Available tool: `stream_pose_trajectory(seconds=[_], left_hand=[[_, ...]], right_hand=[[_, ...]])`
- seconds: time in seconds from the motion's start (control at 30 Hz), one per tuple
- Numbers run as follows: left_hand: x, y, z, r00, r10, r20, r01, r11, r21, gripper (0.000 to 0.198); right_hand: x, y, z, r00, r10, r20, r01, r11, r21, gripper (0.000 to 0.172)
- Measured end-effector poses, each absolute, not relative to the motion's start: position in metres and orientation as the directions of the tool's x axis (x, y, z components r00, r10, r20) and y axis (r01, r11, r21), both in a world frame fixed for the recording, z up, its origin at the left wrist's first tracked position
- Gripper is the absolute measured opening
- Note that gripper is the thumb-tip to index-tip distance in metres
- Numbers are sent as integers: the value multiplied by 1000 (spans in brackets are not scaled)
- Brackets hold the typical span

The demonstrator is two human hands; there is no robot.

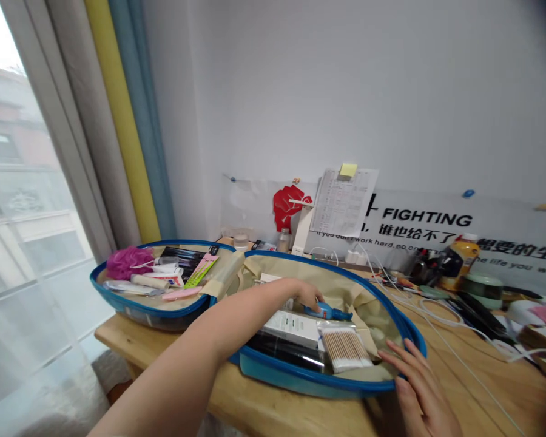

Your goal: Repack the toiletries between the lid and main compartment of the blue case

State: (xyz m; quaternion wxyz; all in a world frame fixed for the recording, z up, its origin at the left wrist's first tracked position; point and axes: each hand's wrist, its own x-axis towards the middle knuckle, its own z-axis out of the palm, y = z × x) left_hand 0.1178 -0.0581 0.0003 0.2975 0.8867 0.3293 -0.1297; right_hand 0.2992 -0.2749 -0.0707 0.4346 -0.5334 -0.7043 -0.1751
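Observation:
A blue-rimmed case (277, 383) lies open in two halves on the wooden table. My left hand (307, 294) reaches into its right half, fingers closed on a small blue bottle (325, 311) with a pointed blue top. Just below that bottle are a white box (293, 326), a clear pack of cotton swabs (346, 349) and a glossy black item (291, 353). My right hand (418, 379) rests at the right rim, its fingers spread over the edge and holding nothing.
The case's left half holds a magenta bath puff (130, 262), a green packet (201, 270), a pink item (182, 294) and tubes. Rightward on the table (455, 370) are white cables (441, 312), a yellow-brown bottle (461, 261) and a jar (482, 290). Curtains (136, 121) hang left.

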Motion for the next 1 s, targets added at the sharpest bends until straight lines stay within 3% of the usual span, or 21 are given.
stream_pose_trajectory(seconds=[0.4, 0.7, 0.87, 1.0], left_hand=[[132, -61, -11, 773, 500, -389, 632, -654, 416, 36], [125, -66, 1, 750, 579, -320, 657, -594, 465, 36], [95, -60, 33, 691, 709, -139, 668, -554, 496, 31], [30, -43, 57, 501, 862, 76, 727, -467, 504, 32]], right_hand=[[297, -275, -69, -45, 589, 807, 903, 370, -220, 31], [298, -275, -74, -30, 605, 796, 900, 362, -242, 32], [307, -270, -80, -80, 577, 813, 890, 409, -202, 32], [314, -265, -88, -91, 591, 802, 877, 428, -216, 33]])
